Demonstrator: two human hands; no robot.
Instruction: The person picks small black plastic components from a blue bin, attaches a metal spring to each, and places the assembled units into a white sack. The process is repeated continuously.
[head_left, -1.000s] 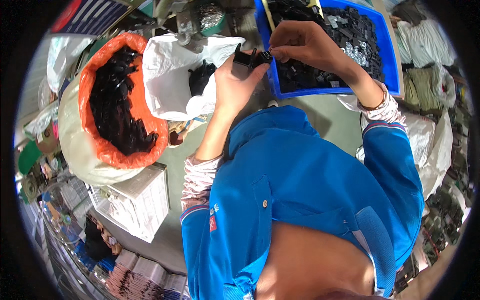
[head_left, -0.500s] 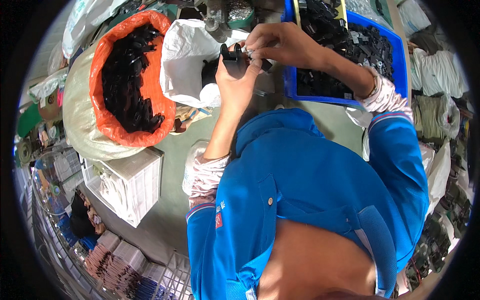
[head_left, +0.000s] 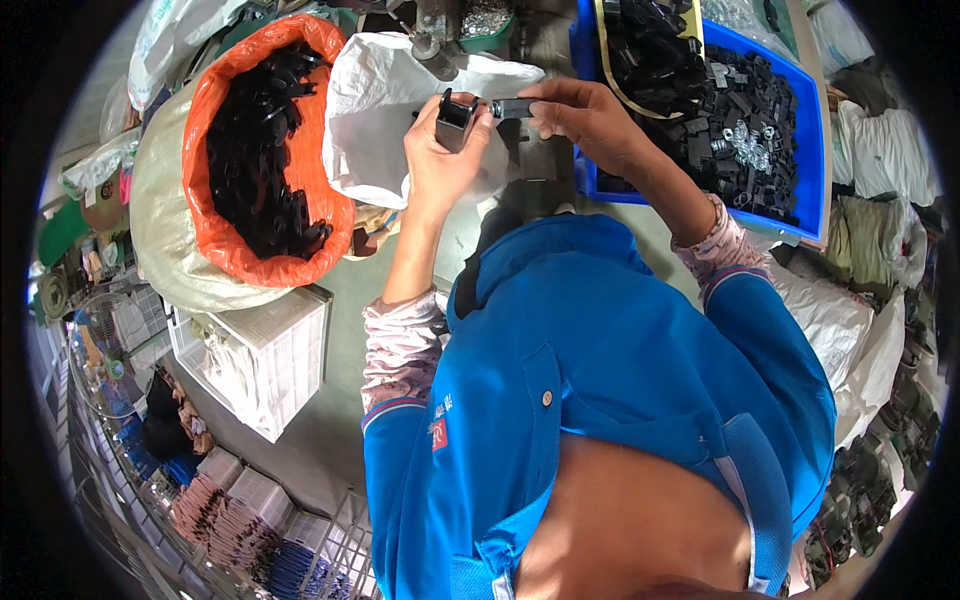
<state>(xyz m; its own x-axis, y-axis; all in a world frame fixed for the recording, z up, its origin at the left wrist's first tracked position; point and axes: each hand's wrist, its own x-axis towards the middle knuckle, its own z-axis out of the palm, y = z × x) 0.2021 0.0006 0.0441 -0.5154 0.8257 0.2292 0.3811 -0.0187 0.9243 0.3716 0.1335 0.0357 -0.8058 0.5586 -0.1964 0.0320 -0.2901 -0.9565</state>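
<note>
Black bracket (head_left: 456, 118) in closed left hand (head_left: 442, 160)

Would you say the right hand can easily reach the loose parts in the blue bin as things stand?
Probably yes: the right hand hovers right at the near-left edge of the open blue bin, nothing covering it. But its grip is taken up with a small dark part, so picking more would need letting go.
</note>
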